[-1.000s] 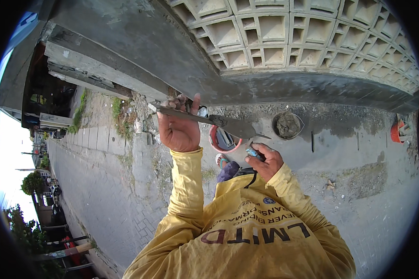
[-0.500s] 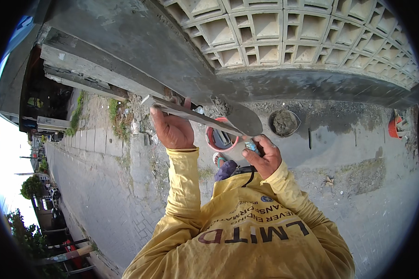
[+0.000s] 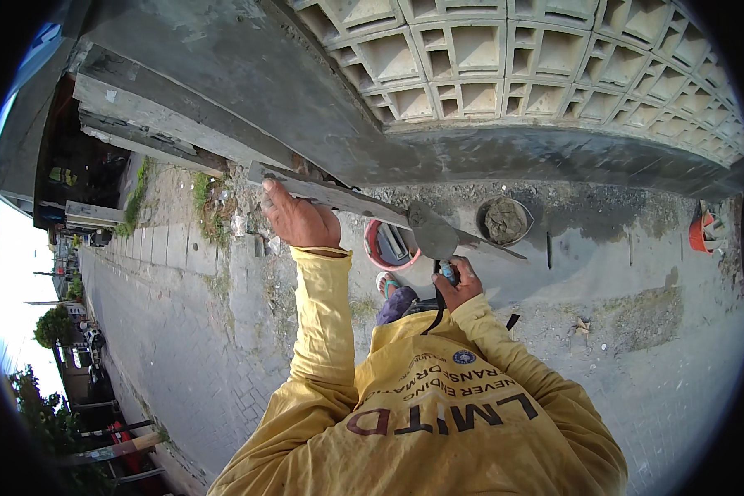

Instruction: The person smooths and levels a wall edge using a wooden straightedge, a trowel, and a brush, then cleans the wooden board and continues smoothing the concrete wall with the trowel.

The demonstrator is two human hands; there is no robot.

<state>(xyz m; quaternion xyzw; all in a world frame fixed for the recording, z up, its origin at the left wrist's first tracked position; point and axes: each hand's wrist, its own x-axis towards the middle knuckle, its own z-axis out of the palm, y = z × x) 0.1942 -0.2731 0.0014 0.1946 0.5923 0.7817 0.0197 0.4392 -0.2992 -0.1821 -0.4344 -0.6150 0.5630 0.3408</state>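
My long board (image 3: 339,197), raised in my left hand (image 3: 304,223), is slanting between me and the wall (image 3: 488,157), blocking a straight reach. My trowel (image 3: 431,231) is crossing it ahead of my right hand (image 3: 461,283). Beyond, a red bucket (image 3: 371,255) and a mortar bucket (image 3: 525,213) are obstructing the ground. Room is opening leftward over pavement (image 3: 174,298) and rightward over concrete (image 3: 591,256).

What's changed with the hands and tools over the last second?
The left hand has shifted slightly left with the long flat board, whose far end now shows farther right. In the right hand, the trowel has swung from pointing leftward to pointing more directly away from the body. Nothing was grasped or released; the red-rimmed bucket stayed put.
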